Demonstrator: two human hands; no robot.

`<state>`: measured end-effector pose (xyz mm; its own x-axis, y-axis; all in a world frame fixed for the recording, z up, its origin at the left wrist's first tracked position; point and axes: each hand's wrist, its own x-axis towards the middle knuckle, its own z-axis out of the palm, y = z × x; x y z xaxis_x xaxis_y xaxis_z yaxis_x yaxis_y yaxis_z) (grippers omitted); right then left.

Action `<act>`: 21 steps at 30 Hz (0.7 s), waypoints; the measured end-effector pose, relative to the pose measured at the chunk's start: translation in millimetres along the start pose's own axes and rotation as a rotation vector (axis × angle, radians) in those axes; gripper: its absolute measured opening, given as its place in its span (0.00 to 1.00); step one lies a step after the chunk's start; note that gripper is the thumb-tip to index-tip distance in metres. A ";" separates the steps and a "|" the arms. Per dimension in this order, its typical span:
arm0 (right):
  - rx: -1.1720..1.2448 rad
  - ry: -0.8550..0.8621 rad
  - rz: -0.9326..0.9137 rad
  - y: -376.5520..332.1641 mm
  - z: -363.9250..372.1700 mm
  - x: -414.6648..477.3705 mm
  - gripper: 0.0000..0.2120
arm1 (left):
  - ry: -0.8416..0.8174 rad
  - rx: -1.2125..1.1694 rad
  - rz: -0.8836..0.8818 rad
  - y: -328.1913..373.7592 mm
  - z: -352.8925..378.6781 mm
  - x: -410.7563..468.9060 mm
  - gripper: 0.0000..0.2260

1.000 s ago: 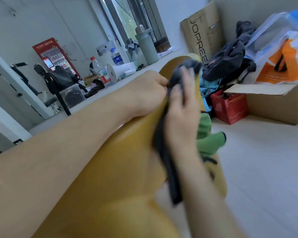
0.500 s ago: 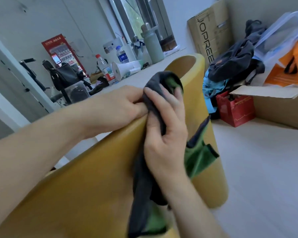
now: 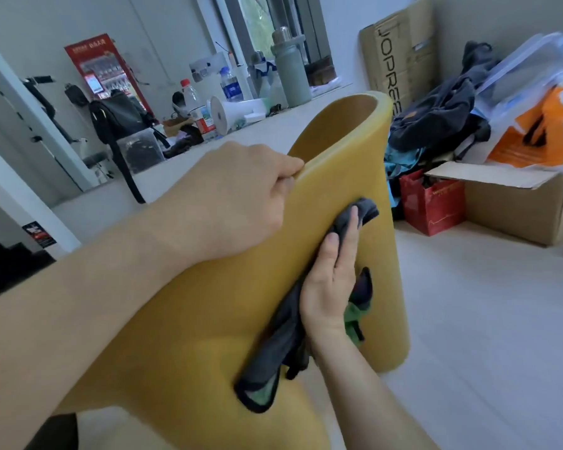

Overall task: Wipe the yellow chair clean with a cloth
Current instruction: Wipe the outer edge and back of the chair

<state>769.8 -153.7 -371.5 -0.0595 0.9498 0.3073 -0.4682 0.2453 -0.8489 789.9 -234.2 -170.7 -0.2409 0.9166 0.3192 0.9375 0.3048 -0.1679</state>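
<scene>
The yellow chair [image 3: 348,164] fills the middle of the head view, its curved back rising from the lower left to the upper right. My left hand [image 3: 241,196] grips the top rim of the back, fingers curled over the edge. My right hand [image 3: 333,280] presses a dark grey and green cloth [image 3: 273,355] flat against the outer side of the back, fingers straight and pointing up. The cloth hangs below my palm and pokes out past my fingertips.
A white ledge [image 3: 273,131] behind the chair holds bottles, a green flask [image 3: 290,69] and a white megaphone [image 3: 238,113]. On the right floor stand a red bag [image 3: 433,206], an open cardboard box [image 3: 514,203], piled clothes and plastic bags. Pale floor lies at lower right.
My right hand slid the cloth from the chair's top rim down its outer side. My left hand kept its grip on the rim. The camera view shifted slightly.
</scene>
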 end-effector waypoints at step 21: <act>0.152 0.065 0.297 21.9 -6.7 18.3 0.22 | -0.015 -0.182 -0.106 5.5 1.7 8.8 0.18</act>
<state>764.4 -129.6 -387.3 -0.1592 0.9869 0.0244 -0.5654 -0.0709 -0.8217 792.5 -223.9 -170.5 -0.3426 0.8862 0.3120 0.9364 0.3488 0.0375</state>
